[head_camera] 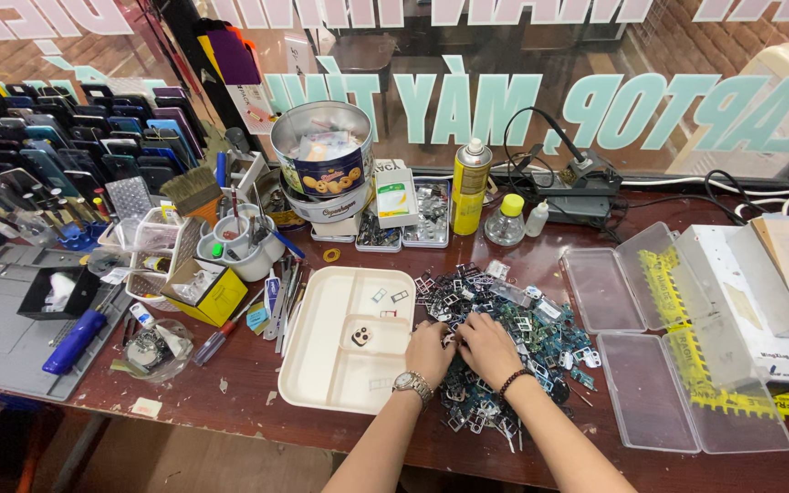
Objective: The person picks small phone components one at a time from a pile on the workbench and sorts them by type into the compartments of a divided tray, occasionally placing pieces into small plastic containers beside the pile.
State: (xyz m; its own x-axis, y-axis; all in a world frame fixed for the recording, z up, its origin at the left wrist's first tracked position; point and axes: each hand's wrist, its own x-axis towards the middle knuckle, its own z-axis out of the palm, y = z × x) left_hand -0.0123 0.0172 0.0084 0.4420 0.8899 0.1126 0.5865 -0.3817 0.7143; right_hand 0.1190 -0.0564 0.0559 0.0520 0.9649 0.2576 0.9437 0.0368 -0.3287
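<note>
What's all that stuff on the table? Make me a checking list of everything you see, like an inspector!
Surface: dark red-brown wooden table, scuffed.
Job's things: pile of small metal parts; cream divided tray holding a few pieces.
Clutter: round tin, yellow spray can, brush, blue-handled screwdriver, clear plastic cases.
Grippers: left hand, wearing a watch, and right hand, with a bead bracelet, both touching the pile.
Cables: black cord by the soldering stand; white cables.
Surroundings: lettered window; rows of phones.

Yellow spray can (pixel 470 185), biscuit tin (pixel 322 151)
</note>
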